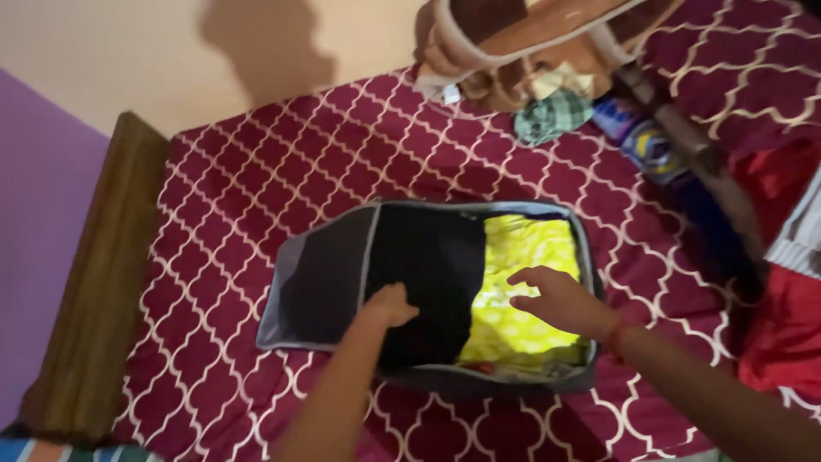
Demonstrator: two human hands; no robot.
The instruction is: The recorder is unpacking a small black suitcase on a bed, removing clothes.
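Left hand (pixel 389 306) is pressing, fingers curled, on a black garment (pixel 432 274) in the grey bag (pixel 318 287) lying mid-bed (pixel 256 171); right hand (pixel 556 299) is resting open on yellow cloth (pixel 522 282). Uneven pressing could be bunching folds, I judge.

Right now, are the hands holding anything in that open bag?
Nothing is clearly gripped. The left hand presses down on the black cloth, and the right hand rests open on the yellow cloth in the grey bag.
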